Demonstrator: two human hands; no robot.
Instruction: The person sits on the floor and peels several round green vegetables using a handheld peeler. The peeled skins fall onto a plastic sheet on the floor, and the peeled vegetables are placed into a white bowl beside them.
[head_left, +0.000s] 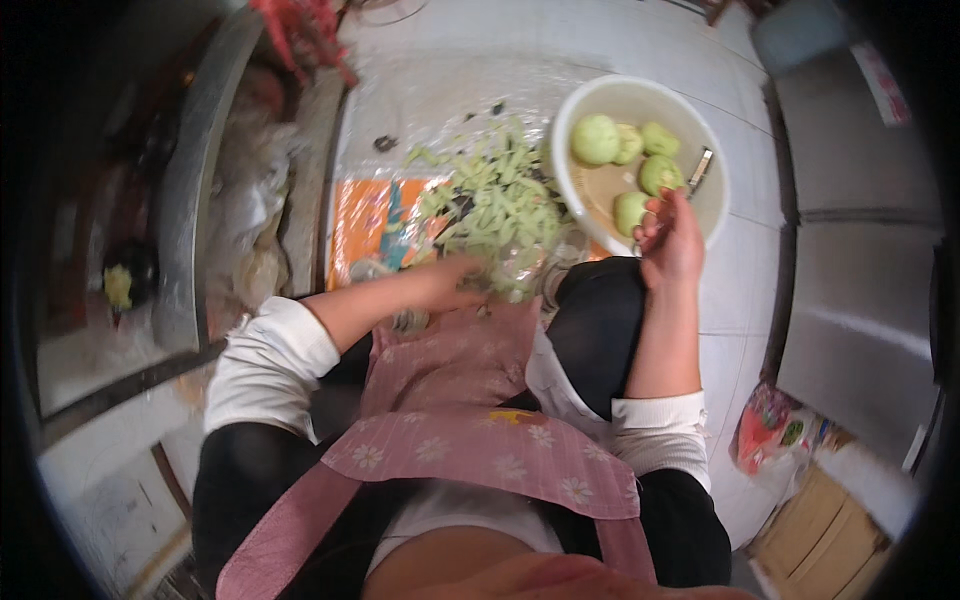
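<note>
My right hand hangs over the near rim of a white plastic basin, its fingers loosely curled and nothing visible in them. Several pale-green, apparently peeled fruits or vegetables lie in the basin. One rounded piece sits just beside my fingertips, partly hidden by them. A hand peeler rests against the basin's right inner wall. My left hand is blurred above the near edge of a heap of green peelings; whether it holds anything is unclear.
Clear plastic sheeting and an orange printed sheet lie under the peelings on the tiled floor. A shelf with plastic bags stands left. At right are a grey cabinet-like appliance, a filled plastic bag and a cardboard box.
</note>
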